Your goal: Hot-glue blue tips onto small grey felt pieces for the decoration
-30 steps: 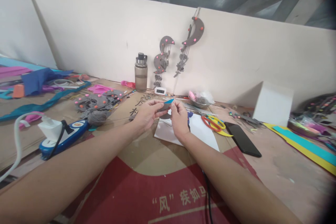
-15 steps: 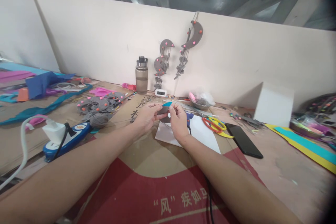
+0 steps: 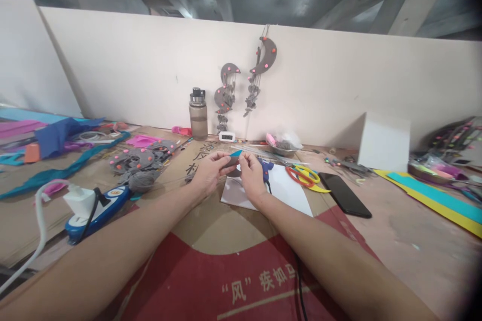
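Observation:
A small piece of what looks like grey felt with a teal pointed part (image 3: 235, 154) is held up between my two hands. My left hand (image 3: 210, 173) pinches its grey side between thumb and fingers. With closed fingertips, my right hand (image 3: 251, 176) grips near the teal tip; the fingers hide part of the piece. Just beyond my right hand lies a blue glue gun (image 3: 266, 166), partly covered by that hand. Under it is a white sheet (image 3: 288, 195) on the cardboard (image 3: 211, 235). Red and yellow scissors (image 3: 304, 176) rest at the sheet's right edge.
To the right lie a black phone (image 3: 344, 194) and teal and yellow strips (image 3: 433, 195). A bottle (image 3: 198, 115), a small clock (image 3: 227, 136) and a bowl (image 3: 282, 148) stand along the back board. On the left are a power strip (image 3: 98, 210), grey yarn (image 3: 141, 179) and fabric scraps (image 3: 62, 135).
The view has tilted up and shifted slightly right. Both hands still hold the felt piece, and its teal tip now looks narrower and turned more to the right.

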`<action>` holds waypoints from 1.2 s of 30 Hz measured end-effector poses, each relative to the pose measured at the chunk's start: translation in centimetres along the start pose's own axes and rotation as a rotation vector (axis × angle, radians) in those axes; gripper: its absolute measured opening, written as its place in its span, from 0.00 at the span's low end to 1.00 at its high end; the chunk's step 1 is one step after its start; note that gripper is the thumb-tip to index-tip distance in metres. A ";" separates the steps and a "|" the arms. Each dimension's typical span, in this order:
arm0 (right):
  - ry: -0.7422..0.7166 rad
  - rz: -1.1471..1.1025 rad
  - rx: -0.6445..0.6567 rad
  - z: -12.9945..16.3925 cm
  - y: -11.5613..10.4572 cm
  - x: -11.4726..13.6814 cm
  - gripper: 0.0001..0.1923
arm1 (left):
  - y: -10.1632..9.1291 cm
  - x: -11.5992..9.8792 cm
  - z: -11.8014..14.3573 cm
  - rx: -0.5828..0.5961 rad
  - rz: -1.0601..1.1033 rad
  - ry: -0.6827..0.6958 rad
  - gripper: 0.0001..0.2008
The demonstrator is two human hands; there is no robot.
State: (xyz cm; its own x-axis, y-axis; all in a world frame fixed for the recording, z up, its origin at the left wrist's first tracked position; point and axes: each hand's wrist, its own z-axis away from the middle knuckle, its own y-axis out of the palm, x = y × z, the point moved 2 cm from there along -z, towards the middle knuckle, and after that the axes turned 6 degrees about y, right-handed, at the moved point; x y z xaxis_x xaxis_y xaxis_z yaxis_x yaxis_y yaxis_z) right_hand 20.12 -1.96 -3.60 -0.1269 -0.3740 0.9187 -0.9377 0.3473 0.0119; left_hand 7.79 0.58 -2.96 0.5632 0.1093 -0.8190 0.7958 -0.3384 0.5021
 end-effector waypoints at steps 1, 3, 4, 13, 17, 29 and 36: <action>-0.012 0.011 -0.001 0.0 0.0 0.0 0.12 | -0.1 0.1 0.0 -0.004 -0.003 -0.004 0.08; -0.030 0.030 -0.003 0.1 0.1 0.0 0.12 | -0.2 0.1 -0.1 -0.012 -0.006 -0.011 0.08; -0.032 0.037 -0.002 0.1 0.1 0.0 0.11 | -0.2 0.2 -0.1 -0.013 -0.007 -0.013 0.08; 0.005 0.020 0.001 0.2 0.2 -0.3 0.12 | -0.7 0.7 0.1 -0.023 -0.020 -0.023 0.11; 0.044 -0.019 -0.024 0.1 0.0 -0.4 0.13 | -0.8 0.9 0.1 0.010 -0.062 -0.018 0.18; 0.150 -0.089 -0.034 0.4 -0.2 -0.8 0.15 | -0.8 1.4 0.3 0.019 -0.181 -0.035 0.17; 0.172 -0.093 -0.029 0.7 -0.4 -0.5 0.14 | -0.5 1.7 0.6 0.132 -0.180 -0.112 0.18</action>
State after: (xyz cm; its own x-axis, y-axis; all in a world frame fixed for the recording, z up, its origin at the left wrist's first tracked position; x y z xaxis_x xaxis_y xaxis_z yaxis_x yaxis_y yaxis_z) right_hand 20.33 -2.49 -4.34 0.0194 -0.2545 0.9669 -0.9326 0.3439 0.1092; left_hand 8.21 0.37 -4.78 0.3807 0.0768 -0.9215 0.8412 -0.4426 0.3106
